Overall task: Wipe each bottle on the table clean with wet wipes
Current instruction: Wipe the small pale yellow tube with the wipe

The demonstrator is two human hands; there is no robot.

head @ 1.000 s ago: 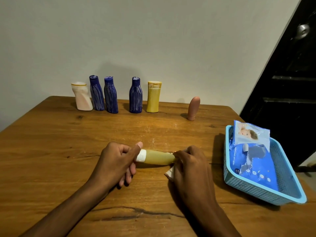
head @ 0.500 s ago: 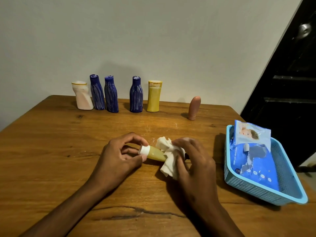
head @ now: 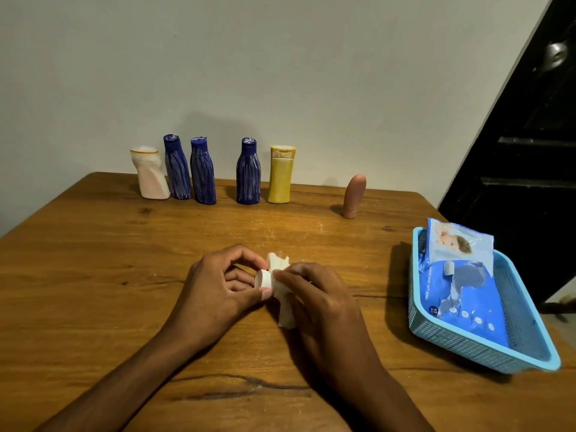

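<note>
Over the wooden surface, our left hand pinches a small bottle's white cap; our right hand clamps a crumpled wet wipe around its hidden body.

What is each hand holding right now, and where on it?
The left hand pinches the small bottle by its white cap end. The right hand grips the wet wipe, wrapped round the bottle's body.

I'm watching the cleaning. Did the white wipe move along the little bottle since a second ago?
Yes. The wet wipe in the right hand slid left along the small bottle, from its bottom end up to the white cap, whose spot on the table barely changed.
</note>
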